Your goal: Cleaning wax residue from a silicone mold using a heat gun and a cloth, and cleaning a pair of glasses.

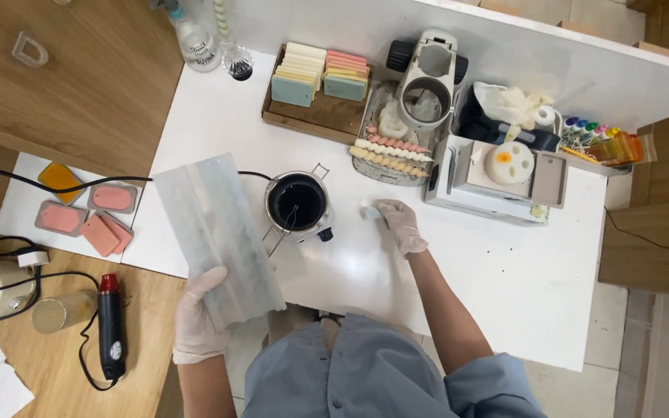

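Note:
My left hand (197, 313), in a pale glove, grips the near end of a long translucent ribbed mould (214, 232) held tilted over the white table's (489, 271) left edge. My gloved right hand (400, 223) rests on the table with its fingertips on a small whitish wad (368, 209). Between the hands stands a small metal melting pot (297, 205) with a dark inside and a black cable running left.
A wooden tray of pastel slabs (319, 77), twisted candles on a patterned dish (389, 151), a white machine with a round candle (497, 178), coloured bottles (594, 131). On the left, pink and orange moulds (87, 213), a black heat gun (111, 325), a spray bottle (195, 39).

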